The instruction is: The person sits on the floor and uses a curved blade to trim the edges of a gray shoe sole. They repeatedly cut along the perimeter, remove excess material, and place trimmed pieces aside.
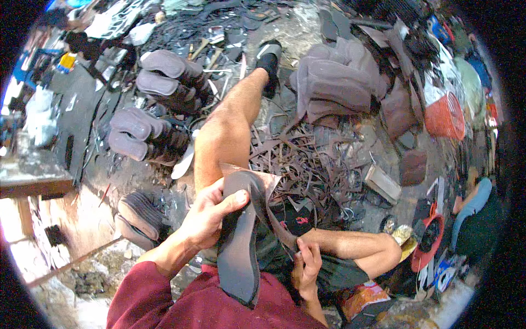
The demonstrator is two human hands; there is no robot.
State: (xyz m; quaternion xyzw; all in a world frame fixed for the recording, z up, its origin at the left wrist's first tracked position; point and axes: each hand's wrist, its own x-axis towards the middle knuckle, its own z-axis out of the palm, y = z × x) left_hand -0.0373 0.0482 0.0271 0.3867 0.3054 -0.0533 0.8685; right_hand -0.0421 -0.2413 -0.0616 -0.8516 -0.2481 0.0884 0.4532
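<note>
My left hand point(211, 211) grips a dark grey shoe sole point(239, 257) near one end, its thumb flat on the upper face. The sole slants over my lap, its other end toward my maroon shirt. From the gripped end a dark offcut strip point(268, 214) curves down and right along the edge. My right hand point(308, 267) is closed with the strip's lower end between its fingers; whether it also holds a tool is hidden. Under the sole's far end, a brownish flat piece point(266, 180) lies across my thigh.
Many trimmed strips point(312, 164) cover the floor ahead. Stacks of soles point(164, 74) point(134, 131) stand left, and a stack of grey sheets point(339, 79) far right. A wooden block point(382, 185), a red basket point(445, 116) and a low table point(35, 181) surround me.
</note>
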